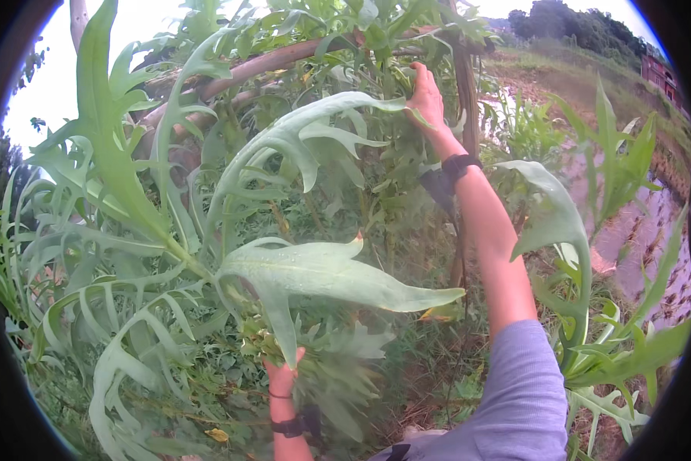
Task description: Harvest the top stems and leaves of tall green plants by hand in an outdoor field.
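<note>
My left hand (281, 377), low in view, is closed around a bunch of picked green leaves (336, 369); their cut stem ends (259, 334) show above the fist. Part of that hand is hidden by a large lobed leaf (322, 274) with water drops on it. My right arm stretches up and forward. My right hand (427, 101) is at the upper leafy stems (388, 80) of a tall plant, beside a wooden post. The tip of a long arching leaf (316, 106) meets it near the thumb side. Whether its fingers grip a stem is hidden.
A wooden post (466, 98) and a crooked wooden rail (259, 66) stand among the plants. Tall lobed-leaf plants (166, 242) crowd the left, with another plant (578, 322) at right. Beyond lie a flooded field (645, 248) and a reddish building (659, 75).
</note>
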`<move>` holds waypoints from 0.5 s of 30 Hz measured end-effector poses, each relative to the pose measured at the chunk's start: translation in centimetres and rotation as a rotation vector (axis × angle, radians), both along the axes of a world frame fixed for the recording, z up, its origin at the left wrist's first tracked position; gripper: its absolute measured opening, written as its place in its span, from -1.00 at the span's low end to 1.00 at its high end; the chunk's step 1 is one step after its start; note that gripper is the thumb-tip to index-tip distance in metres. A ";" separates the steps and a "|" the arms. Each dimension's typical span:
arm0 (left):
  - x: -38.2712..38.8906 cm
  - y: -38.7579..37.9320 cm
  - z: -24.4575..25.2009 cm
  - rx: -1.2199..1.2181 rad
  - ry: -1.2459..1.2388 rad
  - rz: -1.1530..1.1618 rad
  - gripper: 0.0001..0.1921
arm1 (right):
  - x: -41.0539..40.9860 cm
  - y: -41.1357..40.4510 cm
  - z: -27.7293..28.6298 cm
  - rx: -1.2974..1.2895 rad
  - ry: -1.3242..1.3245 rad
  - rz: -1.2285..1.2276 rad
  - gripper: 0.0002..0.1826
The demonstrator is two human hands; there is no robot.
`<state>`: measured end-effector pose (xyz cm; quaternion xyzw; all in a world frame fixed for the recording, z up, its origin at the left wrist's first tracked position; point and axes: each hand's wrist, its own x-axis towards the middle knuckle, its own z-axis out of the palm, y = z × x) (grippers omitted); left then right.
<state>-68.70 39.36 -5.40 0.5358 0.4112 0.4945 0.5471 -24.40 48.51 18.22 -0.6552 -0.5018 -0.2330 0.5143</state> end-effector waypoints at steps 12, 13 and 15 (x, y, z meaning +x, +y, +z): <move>-1.3 1.1 -2.7 -0.013 -0.021 0.000 -0.35 | -1.2 0.8 -0.4 -0.067 -0.112 0.053 -0.58; -1.3 1.2 -2.5 -0.023 -0.032 -0.012 -0.37 | -1.7 0.3 -0.7 -0.105 -0.139 -0.069 -0.64; -1.0 1.4 -2.2 -0.040 -0.043 -0.033 -0.39 | -2.3 -0.2 -1.2 -0.037 -0.253 -0.143 -0.77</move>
